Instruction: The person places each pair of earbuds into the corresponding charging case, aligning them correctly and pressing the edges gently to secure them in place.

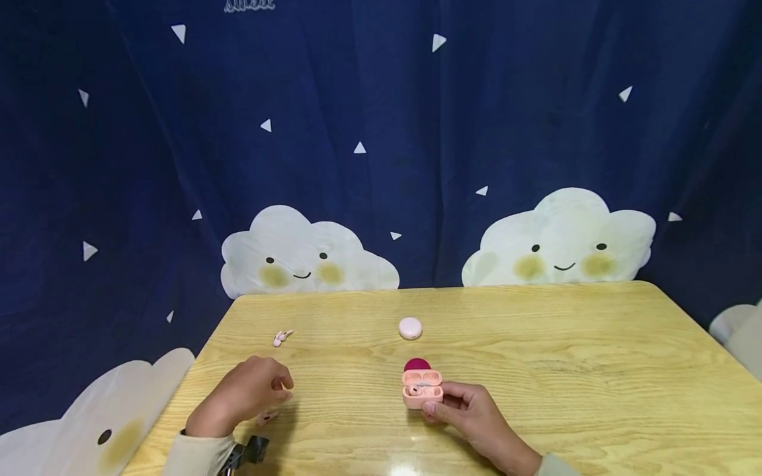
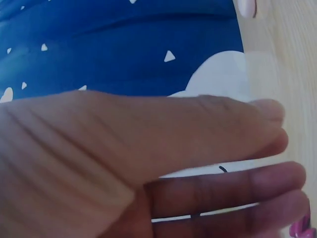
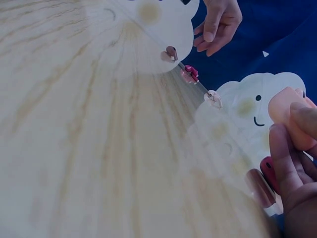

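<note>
My right hand [image 1: 470, 413] grips a peach-pink earbud case [image 1: 423, 400] over the table, thumb at its front and fingers at its side. The lid stands up, and an earbud [image 1: 415, 391] shows in the left slot. My left hand [image 1: 250, 390] hovers above the table's left side, fingers loosely bent and holding nothing. In the right wrist view, magenta earbuds [image 3: 191, 74] lie on the table between a pink earbud [image 3: 171, 52] and pale pink earbuds [image 3: 214, 99]. The left hand hides the magenta ones in the head view.
Just behind the held case sits a magenta case [image 1: 417, 363], partly covered by it. Farther back lies a closed pale pink case [image 1: 410, 328]. The wooden table [image 1: 565, 370] ends at a dark blue curtain [image 1: 405, 132] printed with clouds.
</note>
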A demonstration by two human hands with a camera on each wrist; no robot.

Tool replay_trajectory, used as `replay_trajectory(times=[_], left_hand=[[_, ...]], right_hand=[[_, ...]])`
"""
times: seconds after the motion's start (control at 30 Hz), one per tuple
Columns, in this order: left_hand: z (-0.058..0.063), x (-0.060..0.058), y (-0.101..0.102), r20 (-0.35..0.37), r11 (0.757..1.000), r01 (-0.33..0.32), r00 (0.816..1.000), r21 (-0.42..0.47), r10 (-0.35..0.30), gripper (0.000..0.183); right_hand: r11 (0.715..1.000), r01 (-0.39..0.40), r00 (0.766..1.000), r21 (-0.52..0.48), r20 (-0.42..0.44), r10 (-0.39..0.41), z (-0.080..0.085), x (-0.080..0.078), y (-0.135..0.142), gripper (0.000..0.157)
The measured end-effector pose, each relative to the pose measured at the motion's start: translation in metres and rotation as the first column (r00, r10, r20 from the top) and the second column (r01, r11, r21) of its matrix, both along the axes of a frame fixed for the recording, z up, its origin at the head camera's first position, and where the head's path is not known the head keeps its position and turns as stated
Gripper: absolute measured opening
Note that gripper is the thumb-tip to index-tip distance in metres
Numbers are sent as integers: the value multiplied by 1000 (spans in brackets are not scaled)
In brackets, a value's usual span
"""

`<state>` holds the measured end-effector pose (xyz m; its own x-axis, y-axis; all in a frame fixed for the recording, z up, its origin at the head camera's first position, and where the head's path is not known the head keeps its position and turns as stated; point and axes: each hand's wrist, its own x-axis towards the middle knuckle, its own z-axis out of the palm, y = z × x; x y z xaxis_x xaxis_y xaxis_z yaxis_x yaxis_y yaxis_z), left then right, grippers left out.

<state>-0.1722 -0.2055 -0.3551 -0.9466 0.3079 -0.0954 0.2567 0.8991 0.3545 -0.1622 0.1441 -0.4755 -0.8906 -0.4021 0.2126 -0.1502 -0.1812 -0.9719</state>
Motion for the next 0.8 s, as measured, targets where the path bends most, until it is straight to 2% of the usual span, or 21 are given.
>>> replay_trajectory(times=[0.2, 0.57, 0.8], left_hand=[[-1, -3, -2, 33, 997, -65, 997, -41, 67, 9], [-12, -3, -13, 11, 977, -108, 994, -185, 112, 22], [-22, 0, -20, 82, 975, -127, 986, -181, 144, 22]], right_hand=[[1000, 18, 1000, 2, -10, -18, 4, 1, 0, 34], [1000, 24, 1000, 10, 20, -24, 7, 3, 2, 36], [1000, 15, 1000, 19, -4, -15, 5, 2, 0, 35]])
